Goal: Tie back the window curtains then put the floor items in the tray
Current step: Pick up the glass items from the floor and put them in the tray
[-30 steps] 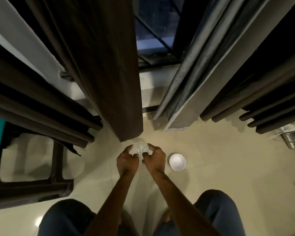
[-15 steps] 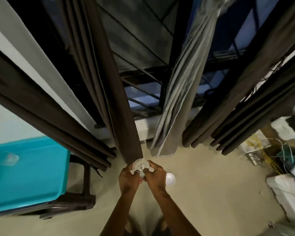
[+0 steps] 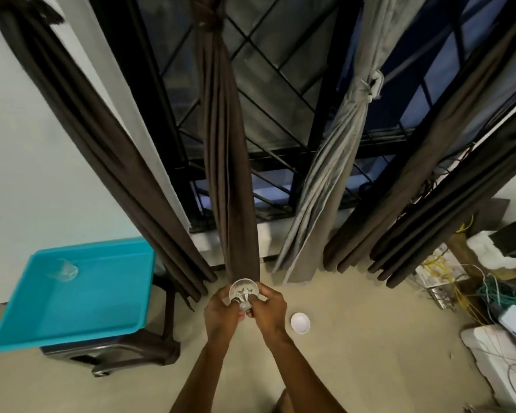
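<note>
Two hands on one small glass cup (image 3: 242, 291): it is clear and round-mouthed, with a star pattern cut into its base and the open mouth turned up toward the person. The left hand (image 3: 221, 315) curls its fingers round the cup's left side. The right hand (image 3: 271, 311) pinches the right side, thumb up by the rim. So the cup sits at the far end of both hands, caught between the two sets of fingertips, up off the floor (image 3: 355, 359) and right in front of the hem of the middle brown curtain (image 3: 225, 150).

Count with me: two clear glasses in all, this one and a second glass (image 3: 63, 269) in the far left part of the teal tray (image 3: 87, 308). Whether that one stands or lies I can't make out. One tray, resting on a dark stool (image 3: 116, 353), well to the left of the hands. One white bowl (image 3: 300, 322) on the floor, just right of the right hand and apart from it.

Curtains now. The middle brown one is knotted up high, and one grey curtain (image 3: 337, 150) to its right is bound with a tie (image 3: 373, 84). More brown panels hang at the left (image 3: 108, 144) and the right (image 3: 429, 180). One tangle of cables (image 3: 474, 293) lies by the right wall.
</note>
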Demonstrator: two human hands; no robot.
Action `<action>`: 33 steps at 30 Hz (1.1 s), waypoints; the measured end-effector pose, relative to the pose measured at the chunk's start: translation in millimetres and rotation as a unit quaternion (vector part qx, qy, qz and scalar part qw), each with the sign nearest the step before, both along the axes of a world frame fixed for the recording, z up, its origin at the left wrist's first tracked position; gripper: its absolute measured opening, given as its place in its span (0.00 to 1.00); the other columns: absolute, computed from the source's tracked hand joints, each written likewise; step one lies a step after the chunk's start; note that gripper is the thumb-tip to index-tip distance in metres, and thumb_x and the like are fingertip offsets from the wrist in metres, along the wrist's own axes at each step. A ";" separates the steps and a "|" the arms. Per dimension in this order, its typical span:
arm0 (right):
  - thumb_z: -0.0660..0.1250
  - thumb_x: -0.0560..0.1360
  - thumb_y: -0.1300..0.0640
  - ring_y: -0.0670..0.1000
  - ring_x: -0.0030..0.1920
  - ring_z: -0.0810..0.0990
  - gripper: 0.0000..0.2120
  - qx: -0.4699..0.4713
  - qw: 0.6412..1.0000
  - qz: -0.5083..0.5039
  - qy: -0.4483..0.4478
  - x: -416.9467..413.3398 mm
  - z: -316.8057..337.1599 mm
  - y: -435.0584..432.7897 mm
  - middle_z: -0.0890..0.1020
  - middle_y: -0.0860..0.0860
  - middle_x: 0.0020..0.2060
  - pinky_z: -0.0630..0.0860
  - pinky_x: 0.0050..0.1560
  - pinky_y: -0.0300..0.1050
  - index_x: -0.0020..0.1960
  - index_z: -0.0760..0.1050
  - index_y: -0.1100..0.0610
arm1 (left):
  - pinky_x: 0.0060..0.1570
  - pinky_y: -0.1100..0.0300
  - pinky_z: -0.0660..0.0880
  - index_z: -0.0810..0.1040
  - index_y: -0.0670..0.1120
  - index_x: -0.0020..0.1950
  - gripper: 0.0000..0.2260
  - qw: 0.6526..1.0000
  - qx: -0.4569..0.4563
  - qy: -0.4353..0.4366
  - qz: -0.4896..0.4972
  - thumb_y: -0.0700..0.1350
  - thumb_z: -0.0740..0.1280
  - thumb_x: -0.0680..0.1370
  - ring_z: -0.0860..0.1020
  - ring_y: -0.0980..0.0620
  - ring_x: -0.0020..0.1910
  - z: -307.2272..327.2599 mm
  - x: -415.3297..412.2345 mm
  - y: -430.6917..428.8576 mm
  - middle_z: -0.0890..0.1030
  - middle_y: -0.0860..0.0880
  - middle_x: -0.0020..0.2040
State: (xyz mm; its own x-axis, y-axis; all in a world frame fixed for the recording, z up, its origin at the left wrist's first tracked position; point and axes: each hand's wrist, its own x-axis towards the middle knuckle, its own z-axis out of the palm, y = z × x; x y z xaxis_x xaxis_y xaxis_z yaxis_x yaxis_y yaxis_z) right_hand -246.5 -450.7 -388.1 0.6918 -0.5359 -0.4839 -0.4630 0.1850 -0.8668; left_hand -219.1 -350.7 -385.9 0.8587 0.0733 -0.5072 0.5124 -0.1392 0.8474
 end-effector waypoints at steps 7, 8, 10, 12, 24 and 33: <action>0.71 0.71 0.63 0.52 0.43 0.87 0.15 -0.001 1.000 0.026 0.008 11.7 7.9 91.4 0.88 0.49 0.44 0.85 0.38 0.48 0.54 0.86 0.50 | 0.44 0.51 0.83 0.81 0.45 0.60 0.12 0.999 -0.022 0.012 0.028 0.36 0.69 0.78 0.85 0.43 0.46 -8.0 10.2 92.5 0.85 0.42 0.50; 0.71 0.71 0.63 0.52 0.42 0.87 0.15 -0.005 0.999 0.031 0.006 13.1 11.0 109.1 0.88 0.49 0.44 0.84 0.37 0.46 0.53 0.86 0.49 | 0.44 0.51 0.82 0.81 0.42 0.61 0.11 0.999 -0.029 0.009 0.030 0.36 0.69 0.78 0.84 0.41 0.49 -10.7 11.2 111.8 0.84 0.40 0.52; 0.71 0.71 0.63 0.51 0.40 0.87 0.15 -0.013 0.999 0.037 0.000 15.7 15.1 144.9 0.88 0.47 0.42 0.83 0.35 0.45 0.49 0.86 0.45 | 0.47 0.48 0.82 0.80 0.42 0.61 0.11 0.999 -0.041 0.004 0.023 0.36 0.68 0.79 0.83 0.38 0.50 -10.8 13.1 147.7 0.84 0.39 0.52; 0.72 0.72 0.63 0.51 0.41 0.87 0.15 -0.021 0.999 0.039 0.000 18.8 17.9 180.0 0.88 0.46 0.41 0.84 0.38 0.46 0.46 0.85 0.42 | 0.44 0.51 0.83 0.80 0.44 0.60 0.12 0.999 -0.029 0.000 0.013 0.34 0.66 0.79 0.84 0.43 0.45 -8.7 16.6 179.8 0.84 0.42 0.49; 0.71 0.77 0.60 0.50 0.43 0.86 0.10 -0.066 0.994 0.092 -0.011 56.9 34.4 295.7 0.87 0.50 0.46 0.85 0.41 0.44 0.57 0.84 0.53 | 0.28 0.72 0.76 0.80 0.42 0.63 0.13 0.996 0.073 -0.056 0.008 0.44 0.70 0.79 0.82 0.55 0.38 8.3 53.6 296.7 0.83 0.46 0.47; 0.70 0.79 0.59 0.51 0.46 0.87 0.13 -0.026 0.988 0.150 -0.014 94.0 17.5 315.6 0.87 0.51 0.50 0.85 0.44 0.45 0.63 0.82 0.52 | 0.37 0.73 0.76 0.79 0.42 0.63 0.14 0.990 0.118 -0.073 -0.004 0.44 0.70 0.79 0.80 0.57 0.41 5.4 84.4 333.6 0.83 0.46 0.54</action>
State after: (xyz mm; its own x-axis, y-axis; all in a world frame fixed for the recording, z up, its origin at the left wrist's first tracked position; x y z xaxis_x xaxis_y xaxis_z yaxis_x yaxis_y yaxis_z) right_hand -152.5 -135.1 -370.6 0.8358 -0.3287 -0.4397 -0.4660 -0.0015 -0.8848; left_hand -134.7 -17.2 -380.5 0.9228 0.1680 -0.3466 0.3844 -0.3458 0.8559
